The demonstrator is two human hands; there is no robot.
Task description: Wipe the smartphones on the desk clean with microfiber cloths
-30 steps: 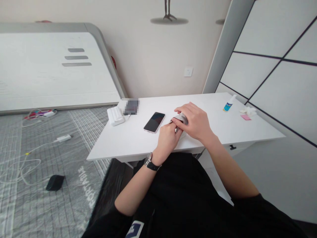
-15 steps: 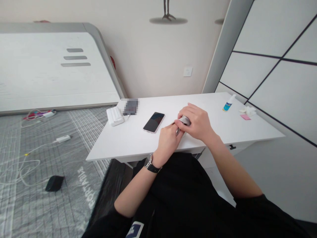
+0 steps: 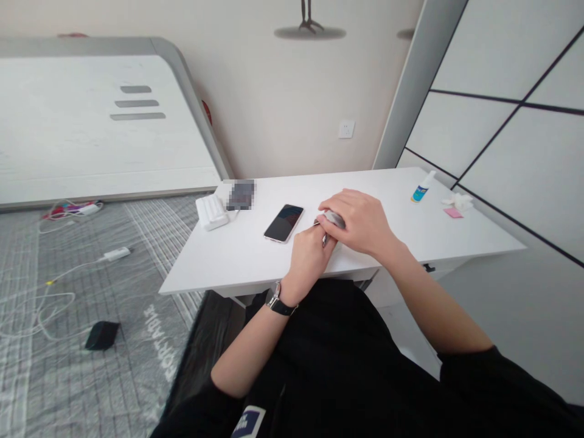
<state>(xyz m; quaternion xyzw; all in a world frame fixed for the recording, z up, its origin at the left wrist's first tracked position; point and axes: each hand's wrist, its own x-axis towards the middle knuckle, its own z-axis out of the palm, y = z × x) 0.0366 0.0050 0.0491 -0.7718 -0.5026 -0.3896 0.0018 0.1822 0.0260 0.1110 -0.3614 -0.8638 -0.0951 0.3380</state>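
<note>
My left hand (image 3: 310, 252) and my right hand (image 3: 358, 219) meet over the front of the white desk. Under the fingers and thumb of the right hand is a grey, cloth-like piece (image 3: 336, 219), pressed against what the left hand grips. Of that gripped thing only a thin, shiny edge shows beside the left fingers; the rest is hidden between the hands. Both hands are closed. Just left of them, a smartphone (image 3: 283, 223) lies flat with its dark screen up.
The white desk (image 3: 219, 261) also bears a white case-like device (image 3: 212, 212), a blurred-out dark item (image 3: 241, 194), a blue-labelled bottle (image 3: 423, 187), crumpled white tissue (image 3: 458, 201) and a pink slip (image 3: 453, 213). Cables and a black object (image 3: 102, 336) lie on the grey bedding at left.
My right hand has shifted slightly left over the left hand, with the grey piece moving along under it. The left hand stays nearly in place, still gripping.
</note>
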